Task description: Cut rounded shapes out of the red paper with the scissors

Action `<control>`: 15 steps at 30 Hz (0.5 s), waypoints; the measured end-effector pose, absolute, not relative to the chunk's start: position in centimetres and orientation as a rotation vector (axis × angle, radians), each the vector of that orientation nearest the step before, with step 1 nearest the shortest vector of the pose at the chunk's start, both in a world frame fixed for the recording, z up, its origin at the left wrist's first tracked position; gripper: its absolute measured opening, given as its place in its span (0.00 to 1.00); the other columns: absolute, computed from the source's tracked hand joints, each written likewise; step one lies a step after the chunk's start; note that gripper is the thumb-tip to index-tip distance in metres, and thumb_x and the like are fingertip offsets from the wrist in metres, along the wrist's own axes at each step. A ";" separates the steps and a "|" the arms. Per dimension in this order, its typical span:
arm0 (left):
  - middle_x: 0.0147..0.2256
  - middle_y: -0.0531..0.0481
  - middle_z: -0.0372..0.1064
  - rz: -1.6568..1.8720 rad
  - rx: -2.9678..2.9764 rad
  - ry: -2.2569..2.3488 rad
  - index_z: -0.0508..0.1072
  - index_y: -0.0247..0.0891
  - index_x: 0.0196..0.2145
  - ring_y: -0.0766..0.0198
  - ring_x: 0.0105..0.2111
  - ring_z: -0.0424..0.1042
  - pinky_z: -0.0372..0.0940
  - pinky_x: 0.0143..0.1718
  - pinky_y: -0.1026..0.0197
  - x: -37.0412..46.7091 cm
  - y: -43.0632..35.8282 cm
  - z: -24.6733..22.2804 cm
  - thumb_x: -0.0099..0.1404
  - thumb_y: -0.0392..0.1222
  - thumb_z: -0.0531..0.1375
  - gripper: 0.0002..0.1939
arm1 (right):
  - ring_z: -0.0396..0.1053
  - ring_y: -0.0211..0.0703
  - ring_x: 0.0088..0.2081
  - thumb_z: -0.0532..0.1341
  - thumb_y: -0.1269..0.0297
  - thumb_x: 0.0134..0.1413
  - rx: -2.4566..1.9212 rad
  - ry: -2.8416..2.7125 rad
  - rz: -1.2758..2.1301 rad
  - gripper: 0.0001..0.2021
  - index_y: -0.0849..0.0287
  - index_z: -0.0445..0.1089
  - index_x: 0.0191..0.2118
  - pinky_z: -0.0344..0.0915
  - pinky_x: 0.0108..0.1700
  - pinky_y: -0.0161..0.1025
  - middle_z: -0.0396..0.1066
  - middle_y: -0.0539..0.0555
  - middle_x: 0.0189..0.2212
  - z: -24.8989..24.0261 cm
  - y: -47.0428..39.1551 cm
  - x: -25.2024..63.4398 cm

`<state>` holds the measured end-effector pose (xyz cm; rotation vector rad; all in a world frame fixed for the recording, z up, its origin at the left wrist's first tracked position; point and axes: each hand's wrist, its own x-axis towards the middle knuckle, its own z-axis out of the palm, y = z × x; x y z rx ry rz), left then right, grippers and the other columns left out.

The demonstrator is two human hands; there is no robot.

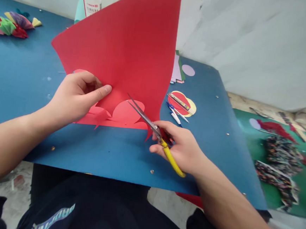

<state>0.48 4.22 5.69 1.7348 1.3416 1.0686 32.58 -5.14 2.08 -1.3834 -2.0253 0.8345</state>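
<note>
A large sheet of red paper (126, 45) stands raised over the blue table, its lower edge cut into curves and points. My left hand (76, 92) pinches it near the lower left, thumb on the front face. In my right hand (178, 144) are scissors with yellow handles (172, 160), fingers wrapped round the grips. The blades are slightly apart and point up and left in front of the sheet's lower part. More red paper (115, 123) lies flat on the table beneath the raised sheet.
On the blue table (99, 152), a utility knife (181, 103) lies on red and yellow rounds, beside pens (175, 116). Behind them are paper sheets (176, 68) and a pale disc (188, 70). Colourful fabric (14, 24) sits far left, a bottle (92, 2) behind. Patterned cloth (282, 153) lies right.
</note>
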 end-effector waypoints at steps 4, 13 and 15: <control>0.29 0.49 0.78 1.050 1.741 1.316 0.78 0.38 0.30 0.61 0.31 0.72 0.66 0.34 0.56 0.5 4.1 5.7 0.65 0.49 0.70 0.12 | 0.73 0.44 0.28 0.72 0.25 0.61 -1.394 -2.009 0.822 0.37 0.57 0.78 0.55 0.74 0.34 0.39 0.81 0.53 0.33 1.9 -5.1 32.7; 0.25 0.50 0.74 0.931 2.137 1.185 0.75 0.39 0.26 0.65 0.28 0.67 0.59 0.32 0.57 0.0 3.9 5.9 0.69 0.45 0.67 0.14 | 0.71 0.42 0.27 0.75 0.39 0.65 -1.422 -2.124 0.915 0.25 0.56 0.80 0.50 0.72 0.32 0.38 0.78 0.52 0.32 2.7 -5.3 32.1; 0.25 0.50 0.74 0.870 2.245 1.107 0.75 0.40 0.26 0.64 0.27 0.69 0.60 0.34 0.57 0.0 3.9 6.0 0.70 0.45 0.66 0.15 | 0.74 0.45 0.30 0.78 0.45 0.65 -1.440 -2.215 0.884 0.23 0.56 0.80 0.53 0.73 0.34 0.39 0.80 0.53 0.34 2.8 -5.4 32.2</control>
